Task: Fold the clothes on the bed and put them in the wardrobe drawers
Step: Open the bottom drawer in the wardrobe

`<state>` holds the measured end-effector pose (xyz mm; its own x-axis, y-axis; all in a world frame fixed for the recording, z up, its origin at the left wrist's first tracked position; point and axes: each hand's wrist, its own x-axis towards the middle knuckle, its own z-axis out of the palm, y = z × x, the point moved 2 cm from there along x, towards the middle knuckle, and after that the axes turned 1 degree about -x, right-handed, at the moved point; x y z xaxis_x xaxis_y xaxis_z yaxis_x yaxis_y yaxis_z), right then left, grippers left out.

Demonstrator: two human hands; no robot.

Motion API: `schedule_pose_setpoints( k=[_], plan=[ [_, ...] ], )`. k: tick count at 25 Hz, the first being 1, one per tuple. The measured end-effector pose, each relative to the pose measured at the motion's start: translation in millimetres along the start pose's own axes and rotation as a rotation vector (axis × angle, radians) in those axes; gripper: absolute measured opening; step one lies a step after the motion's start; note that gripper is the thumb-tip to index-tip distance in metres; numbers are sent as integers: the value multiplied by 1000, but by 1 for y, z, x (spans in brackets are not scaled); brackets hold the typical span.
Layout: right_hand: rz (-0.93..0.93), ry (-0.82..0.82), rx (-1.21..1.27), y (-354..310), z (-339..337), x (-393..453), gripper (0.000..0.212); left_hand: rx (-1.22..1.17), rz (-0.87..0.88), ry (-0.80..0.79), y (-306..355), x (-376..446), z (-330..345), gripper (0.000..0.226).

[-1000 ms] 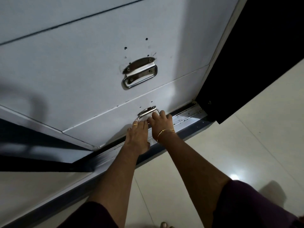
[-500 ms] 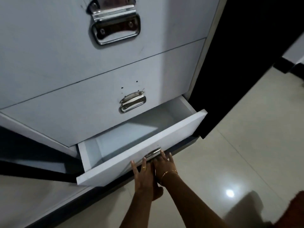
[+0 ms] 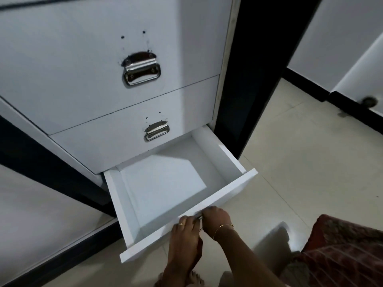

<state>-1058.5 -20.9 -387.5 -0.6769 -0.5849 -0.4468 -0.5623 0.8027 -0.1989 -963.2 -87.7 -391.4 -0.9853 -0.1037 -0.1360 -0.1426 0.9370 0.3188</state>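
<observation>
The white wardrobe's bottom drawer [image 3: 238, 160] stands pulled far out over the floor, and its inside shows nothing in it. Both hands are at the metal handle [image 3: 199, 218] on the drawer's front. My left hand [image 3: 185, 235], with a ring on one finger, grips the handle from the left. My right hand [image 3: 216, 218], with a gold bangle at the wrist, grips it from the right. No clothes or bed are in view.
Two shut white drawers sit above, the middle drawer's metal handle [image 3: 156, 130] and the upper drawer's handle [image 3: 142, 68] hanging down. A dark wardrobe panel [image 3: 255, 65] stands right of the drawers. Pale tiled floor [image 3: 310, 162] spreads right. A reddish patterned garment [image 3: 342, 255] covers my leg.
The bottom drawer went from shut to pulled far out. Both hands stayed on its handle and came back toward me with it.
</observation>
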Motion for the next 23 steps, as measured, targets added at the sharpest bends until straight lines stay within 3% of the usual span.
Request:
schedule_pose_setpoints(
  k=[1, 2, 4, 6, 9, 14, 21, 23],
  plan=[
    [-55, 179, -50, -2, -11, -6, 25, -22, -46, 0, 0, -2, -7, 51],
    [-101, 258, -77, -5, -16, -13, 23, -36, -117, -39, -2, -3, -12, 68],
    [-162, 305, -81, -9, -18, -26, 33, 58, -198, -141, 0, -10, -18, 81],
    [-179, 215, -34, -6, -12, -29, 53, 51, -203, -213, 0, -15, -25, 72],
    [-116, -25, -18, -5, -2, -37, 72, -20, -189, -192, -4, -15, -29, 70],
    [-44, -86, 12, -9, 4, -46, 70, -94, -224, -195, -6, -20, -28, 64],
    [44, -231, -8, -10, -6, -58, 68, -114, -211, -361, 3, -20, -51, 57],
    [71, -200, 20, -6, -22, -66, 75, -118, -183, -310, 5, -12, -72, 55]
  ],
)
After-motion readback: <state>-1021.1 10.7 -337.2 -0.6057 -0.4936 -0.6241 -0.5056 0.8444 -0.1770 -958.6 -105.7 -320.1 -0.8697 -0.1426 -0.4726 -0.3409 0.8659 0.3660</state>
